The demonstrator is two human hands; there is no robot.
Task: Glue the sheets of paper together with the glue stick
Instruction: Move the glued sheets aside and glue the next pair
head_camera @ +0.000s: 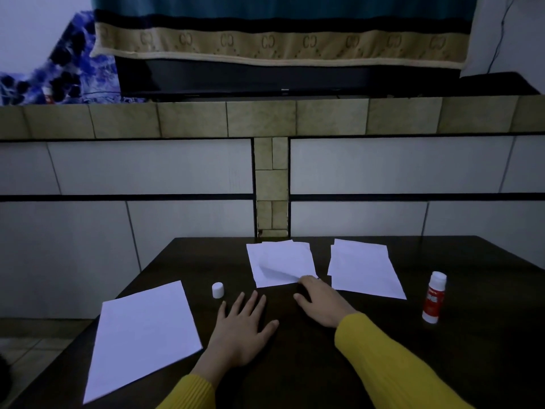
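Paper lies in three spots on a dark wooden table (295,364). One big white sheet (141,335) sits at the lower left of the frame, lying at a slant. A middle stack of sheets (280,261) lies near the far edge of the table, and its top sheet is bent up at the near corner. Another stack of sheets (365,267) lies just to the right of it, a little apart.

The right hand (321,299) reaches to the middle stack. Its fingertips touch the lifted near corner, with the fingers curled over the paper edge. I cannot tell if the corner is pinched or only pushed up. The left hand (244,326) lies flat on the bare table with its fingers spread wide, and it holds nothing. Both arms wear yellow sleeves (398,367).

The glue stick (433,296), red and white, stands upright at the right side of the frame, well apart from both hands. Its white cap (218,290) stands alone on the table between the big sheet and the middle stack, just beyond the left hand.

Behind the table is a tiled wall (147,169).
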